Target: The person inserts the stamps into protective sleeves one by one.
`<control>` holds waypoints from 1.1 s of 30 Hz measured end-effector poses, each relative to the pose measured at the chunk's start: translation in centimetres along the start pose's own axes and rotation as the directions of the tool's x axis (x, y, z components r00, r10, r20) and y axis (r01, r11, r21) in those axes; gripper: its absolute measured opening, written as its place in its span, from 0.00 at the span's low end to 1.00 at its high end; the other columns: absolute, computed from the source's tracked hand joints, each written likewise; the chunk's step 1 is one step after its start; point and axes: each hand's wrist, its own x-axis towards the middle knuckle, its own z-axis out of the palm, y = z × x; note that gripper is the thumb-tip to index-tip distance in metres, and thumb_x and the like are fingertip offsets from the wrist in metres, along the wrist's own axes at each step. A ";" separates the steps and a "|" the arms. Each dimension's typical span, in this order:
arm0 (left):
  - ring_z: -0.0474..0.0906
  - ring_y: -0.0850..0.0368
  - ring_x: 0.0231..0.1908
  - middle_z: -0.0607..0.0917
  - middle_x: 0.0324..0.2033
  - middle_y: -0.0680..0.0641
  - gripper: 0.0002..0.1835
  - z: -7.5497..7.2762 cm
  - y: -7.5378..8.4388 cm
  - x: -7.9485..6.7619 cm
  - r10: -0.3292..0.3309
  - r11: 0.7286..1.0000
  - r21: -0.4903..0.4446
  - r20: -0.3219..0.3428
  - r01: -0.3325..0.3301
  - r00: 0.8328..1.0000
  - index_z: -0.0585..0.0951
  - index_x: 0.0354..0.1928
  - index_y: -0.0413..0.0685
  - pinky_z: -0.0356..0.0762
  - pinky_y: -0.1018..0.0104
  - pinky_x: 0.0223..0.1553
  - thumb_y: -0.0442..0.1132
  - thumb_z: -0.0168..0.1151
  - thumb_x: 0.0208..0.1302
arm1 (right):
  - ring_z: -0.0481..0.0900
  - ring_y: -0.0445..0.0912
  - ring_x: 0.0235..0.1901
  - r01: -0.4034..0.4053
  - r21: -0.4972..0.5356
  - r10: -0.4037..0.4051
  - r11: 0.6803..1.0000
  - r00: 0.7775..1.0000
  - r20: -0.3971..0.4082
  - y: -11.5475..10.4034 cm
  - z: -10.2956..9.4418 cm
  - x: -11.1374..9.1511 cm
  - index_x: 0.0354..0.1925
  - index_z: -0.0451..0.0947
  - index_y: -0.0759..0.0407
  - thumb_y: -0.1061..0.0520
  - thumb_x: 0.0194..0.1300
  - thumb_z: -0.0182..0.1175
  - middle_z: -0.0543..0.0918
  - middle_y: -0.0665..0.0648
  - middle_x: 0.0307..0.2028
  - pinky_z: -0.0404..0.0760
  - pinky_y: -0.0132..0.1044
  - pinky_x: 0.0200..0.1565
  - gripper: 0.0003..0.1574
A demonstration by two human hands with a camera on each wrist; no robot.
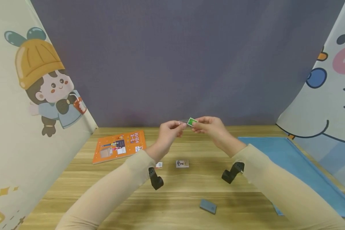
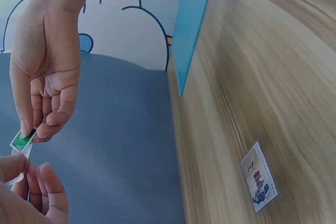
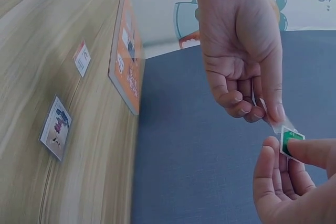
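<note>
Raised above the far part of the table, my two hands meet at a small green stamp with a white border [image 1: 192,122]. My right hand [image 1: 208,127] pinches the stamp between thumb and fingers. A small clear plastic sleeve [image 3: 284,123] is pinched by my left hand [image 1: 170,132]; in the right wrist view it overlaps the stamp's edge. Below the hands, another stamp with a picture on it [image 1: 182,164] lies flat on the table, in a clear sleeve [image 2: 260,177]. A small red and white card [image 3: 82,58] lies to its left, partly hidden by my left arm in the head view.
An orange book [image 1: 119,146] lies at the table's far left. On the right is a blue tray [image 1: 271,156], partly covered by my right forearm. A small grey-blue box [image 1: 208,206] sits near the front. A dark curtain [image 1: 172,64] hangs behind the table [image 1: 149,198].
</note>
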 end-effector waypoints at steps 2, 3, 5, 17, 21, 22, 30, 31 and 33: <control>0.78 0.61 0.27 0.85 0.36 0.40 0.12 0.0 0.0 0.0 -0.002 1.000 -0.004 0.003 0.002 1.000 0.83 0.41 0.35 0.82 0.70 0.34 0.38 0.65 0.64 | 0.84 0.41 0.34 -0.005 -0.007 0.005 1.000 1.000 -0.002 0.1 0.0 0.0 0.50 0.75 0.68 0.56 0.66 0.62 0.86 0.50 0.32 0.82 0.35 0.48 0.19; 0.78 0.61 0.28 0.85 0.36 0.40 0.11 0.0 0.0 0.0 -0.001 1.000 -0.007 0.005 0.002 1.000 0.83 0.42 0.35 0.83 0.70 0.34 0.38 0.65 0.64 | 0.84 0.40 0.34 -0.007 -0.012 0.007 1.000 1.000 -0.001 0.1 0.0 0.0 0.51 0.75 0.68 0.56 0.67 0.62 0.86 0.49 0.31 0.82 0.35 0.49 0.19; 0.80 0.61 0.28 0.86 0.35 0.41 0.11 0.1 -0.1 0.1 0.001 1.000 -0.022 0.010 -0.001 1.000 0.83 0.42 0.34 0.85 0.67 0.36 0.37 0.65 0.64 | 0.84 0.41 0.33 -0.014 -0.026 0.014 1.000 1.000 -0.004 0.1 -0.1 0.0 0.51 0.75 0.68 0.57 0.67 0.62 0.86 0.49 0.30 0.82 0.36 0.49 0.19; 0.84 0.53 0.31 0.86 0.31 0.43 0.10 0.1 0.1 0.0 0.012 0.999 -0.050 0.022 -0.011 1.000 0.83 0.41 0.31 0.85 0.68 0.35 0.34 0.65 0.63 | 0.84 0.46 0.36 -0.048 -0.061 0.049 0.997 0.999 0.008 0.0 0.1 -0.1 0.50 0.77 0.70 0.58 0.66 0.63 0.85 0.51 0.30 0.85 0.34 0.43 0.19; 0.83 0.53 0.31 0.86 0.31 0.44 0.10 0.1 0.2 -0.1 0.014 0.999 -0.032 0.026 -0.013 1.000 0.83 0.41 0.32 0.86 0.65 0.37 0.34 0.65 0.63 | 0.84 0.46 0.35 -0.052 -0.072 0.054 0.996 0.998 0.020 -0.1 0.0 0.0 0.49 0.77 0.70 0.57 0.65 0.63 0.85 0.50 0.29 0.85 0.34 0.42 0.19; 0.83 0.53 0.31 0.86 0.31 0.44 0.10 0.1 0.2 -0.1 0.015 0.999 -0.029 0.027 -0.015 1.000 0.83 0.41 0.32 0.86 0.62 0.39 0.34 0.65 0.64 | 0.84 0.45 0.35 -0.049 -0.075 0.051 0.996 0.998 0.025 -0.1 0.0 0.0 0.49 0.77 0.70 0.57 0.65 0.63 0.85 0.50 0.29 0.85 0.34 0.42 0.19; 0.83 0.54 0.32 0.86 0.31 0.44 0.11 0.3 0.4 -0.3 0.006 1.000 -0.011 0.029 -0.006 1.000 0.83 0.41 0.32 0.86 0.59 0.43 0.35 0.65 0.63 | 0.83 0.44 0.34 -0.006 -0.150 0.019 0.989 0.997 0.080 -0.6 -0.3 -0.1 0.51 0.76 0.70 0.58 0.67 0.61 0.84 0.51 0.31 0.85 0.34 0.43 0.19; 0.84 0.53 0.33 0.86 0.32 0.43 0.10 0.3 0.4 -0.4 0.006 1.000 -0.009 0.029 -0.006 1.000 0.83 0.41 0.32 0.86 0.60 0.42 0.35 0.65 0.63 | 0.82 0.43 0.34 -0.002 -0.162 0.016 0.987 0.996 0.085 -0.7 -0.3 -0.1 0.51 0.77 0.70 0.58 0.68 0.60 0.84 0.51 0.31 0.85 0.34 0.43 0.19; 0.84 0.51 0.34 0.86 0.32 0.43 0.10 0.3 0.4 -0.4 0.007 1.000 -0.007 0.031 -0.007 1.000 0.83 0.41 0.32 0.86 0.62 0.41 0.35 0.65 0.63 | 0.82 0.42 0.32 0.003 -0.180 0.013 0.984 0.996 0.088 -0.8 -0.3 -0.1 0.51 0.77 0.70 0.58 0.67 0.61 0.84 0.51 0.31 0.85 0.35 0.43 0.18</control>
